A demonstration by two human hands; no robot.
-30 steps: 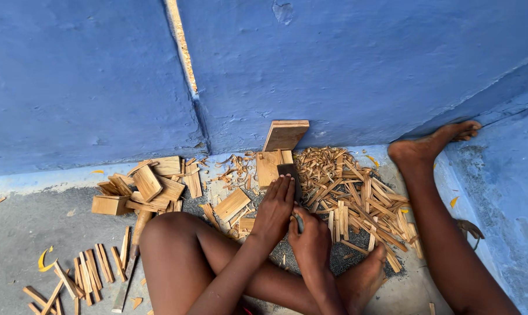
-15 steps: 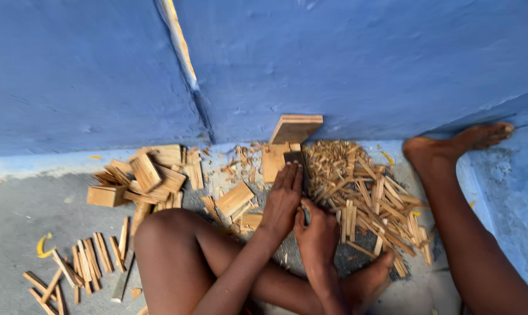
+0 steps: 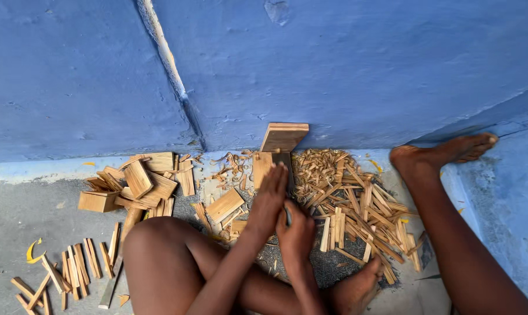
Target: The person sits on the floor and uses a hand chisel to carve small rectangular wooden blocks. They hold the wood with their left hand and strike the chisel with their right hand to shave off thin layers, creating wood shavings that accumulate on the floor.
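Observation:
I sit on the floor with my legs folded. My left hand (image 3: 269, 195) lies flat, fingers stretched out, on the back of a dark blade (image 3: 285, 166). The blade stands on a small upright wooden block (image 3: 262, 167) near the wall. Just below it, my right hand (image 3: 296, 233) is closed around the blade's grey handle (image 3: 288, 216). A thicker plywood piece (image 3: 284, 136) leans against the blue wall right behind the block.
A heap of thin split sticks and shavings (image 3: 357, 204) lies to the right, beside my outstretched right foot (image 3: 444, 154). Flat wooden blocks (image 3: 138, 181) are piled at the left, and short sticks (image 3: 71, 268) lie at the lower left. My left knee (image 3: 153, 256) rises in front.
My left hand has slid a little up onto the blade's back. My right hand stays clenched just below it. The view has shifted slightly.

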